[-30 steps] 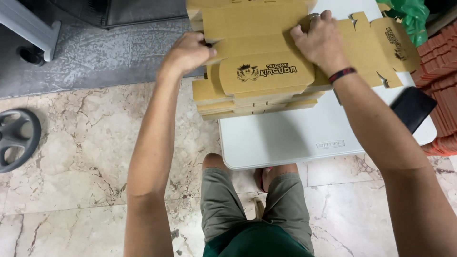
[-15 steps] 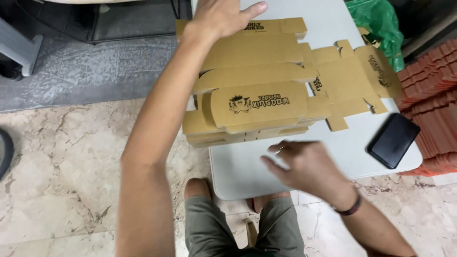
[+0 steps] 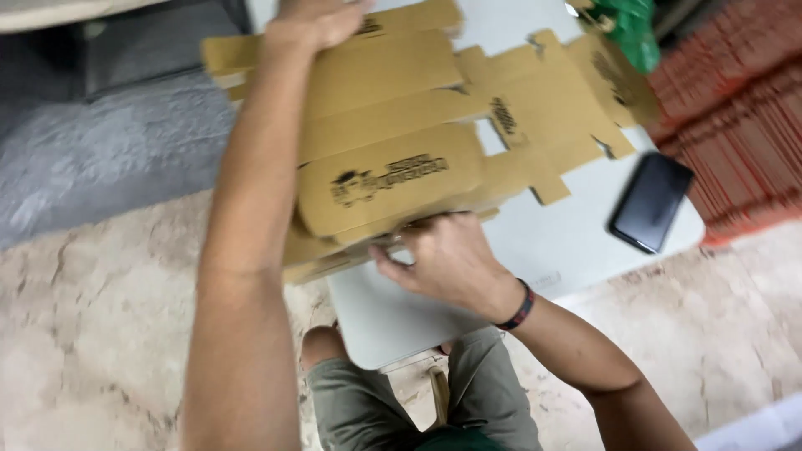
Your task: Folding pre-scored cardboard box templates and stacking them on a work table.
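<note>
Right hand: the right hand sits at the near edge of the stack of flat cardboard box blanks, fingers curled and tucked under the top sheet's front edge, which is lifted a little; it grips cardboard, not the table.
Left hand: the left hand lies at 12 o'clock, on the far edge of the top blank; the frame cuts it off, so I cannot tell how far open it is.
Top blank: a brown die-cut sheet with a dark printed mark, its flaps spread toward 2 o'clock.
Stack: the rest lie beneath, overhanging the table's left edge at 9 o'clock.
Table: a small white folding table over the person's knees.
Doing it well: judged from this view, the near fingers should catch one sheet only; the far hand should steady the pile while the front edge rises evenly, so the notched flaps do not snag the blank below.
Phone: a black smartphone lies at 3 o'clock, apart from the cardboard.
Beyond: a green bag at 1 o'clock; red ribbed stacks at 3 o'clock.
</note>
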